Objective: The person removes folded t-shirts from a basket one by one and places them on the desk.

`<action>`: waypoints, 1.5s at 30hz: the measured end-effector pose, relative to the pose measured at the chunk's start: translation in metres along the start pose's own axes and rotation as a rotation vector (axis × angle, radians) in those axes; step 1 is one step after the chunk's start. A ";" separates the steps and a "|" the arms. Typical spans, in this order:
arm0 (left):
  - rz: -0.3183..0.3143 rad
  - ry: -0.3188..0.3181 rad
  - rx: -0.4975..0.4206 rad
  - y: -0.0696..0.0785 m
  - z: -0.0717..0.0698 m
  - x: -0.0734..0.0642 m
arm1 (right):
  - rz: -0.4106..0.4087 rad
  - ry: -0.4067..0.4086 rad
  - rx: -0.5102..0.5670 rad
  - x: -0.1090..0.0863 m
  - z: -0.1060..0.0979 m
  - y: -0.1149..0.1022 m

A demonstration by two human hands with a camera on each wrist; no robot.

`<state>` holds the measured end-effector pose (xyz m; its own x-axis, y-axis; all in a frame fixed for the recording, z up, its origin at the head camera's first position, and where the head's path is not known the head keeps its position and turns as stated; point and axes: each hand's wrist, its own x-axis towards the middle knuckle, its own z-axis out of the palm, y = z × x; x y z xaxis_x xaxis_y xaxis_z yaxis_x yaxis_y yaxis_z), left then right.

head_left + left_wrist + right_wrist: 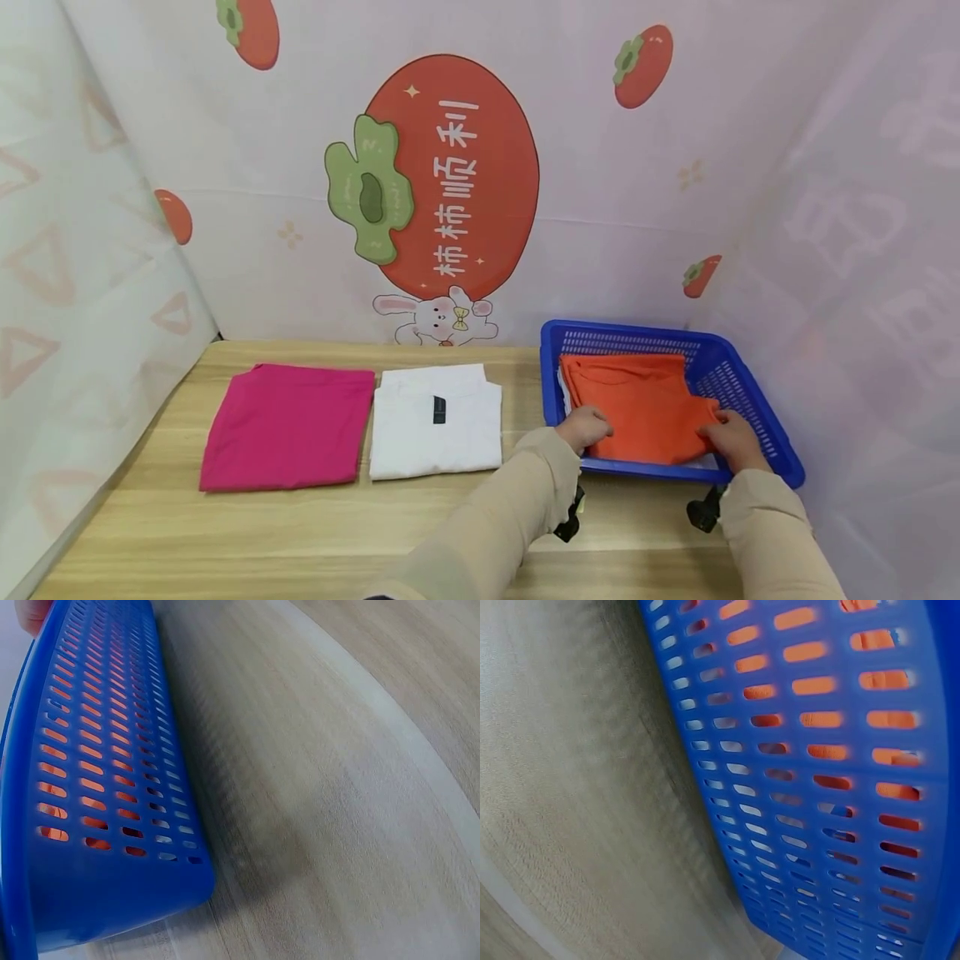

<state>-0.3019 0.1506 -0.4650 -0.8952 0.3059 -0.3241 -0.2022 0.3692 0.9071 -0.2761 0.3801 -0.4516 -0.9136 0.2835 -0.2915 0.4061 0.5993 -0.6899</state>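
A folded orange shirt [637, 408] lies in a blue plastic basket [622, 468] at the right of the table. My left hand [585, 427] reaches over the basket's near rim and holds the shirt's near left edge. On the other side, my right hand [735, 437] pinches the shirt's right edge. White cloth shows beneath the orange one. Only a bit of a finger [31, 613] appears in the left wrist view, above the basket wall. In the right wrist view, the slotted basket wall [847, 769] hides the hand, and orange cloth shows through its slots.
A folded magenta garment [288, 429] lies at the left of the wooden table [300, 542]. Beside it is a folded white shirt [435, 442] with a dark neck label. Printed curtains [247, 275] enclose the back and both sides, with the right one close to the basket.
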 end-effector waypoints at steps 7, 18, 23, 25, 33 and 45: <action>-0.077 0.060 -0.111 -0.002 0.002 0.006 | -0.030 0.022 0.043 0.001 0.003 0.005; -0.139 0.061 -0.194 -0.002 0.004 0.006 | -0.050 0.001 0.058 -0.001 0.004 0.003; -0.084 0.070 -0.132 -0.003 0.005 0.007 | -0.019 -0.017 0.066 -0.002 0.004 0.001; -0.055 0.075 -0.123 -0.003 0.005 0.007 | -0.013 -0.014 0.063 -0.001 0.004 0.001; -0.082 -0.006 -0.202 -0.003 0.005 0.011 | -0.012 -0.031 0.064 0.002 0.004 0.002; -0.029 -0.040 -0.122 -0.044 0.026 0.063 | -0.021 -0.173 0.145 0.003 0.002 0.001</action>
<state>-0.3395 0.1766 -0.5325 -0.8723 0.3322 -0.3587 -0.2768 0.2693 0.9224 -0.2784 0.3802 -0.4543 -0.9171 0.1319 -0.3762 0.3906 0.4862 -0.7817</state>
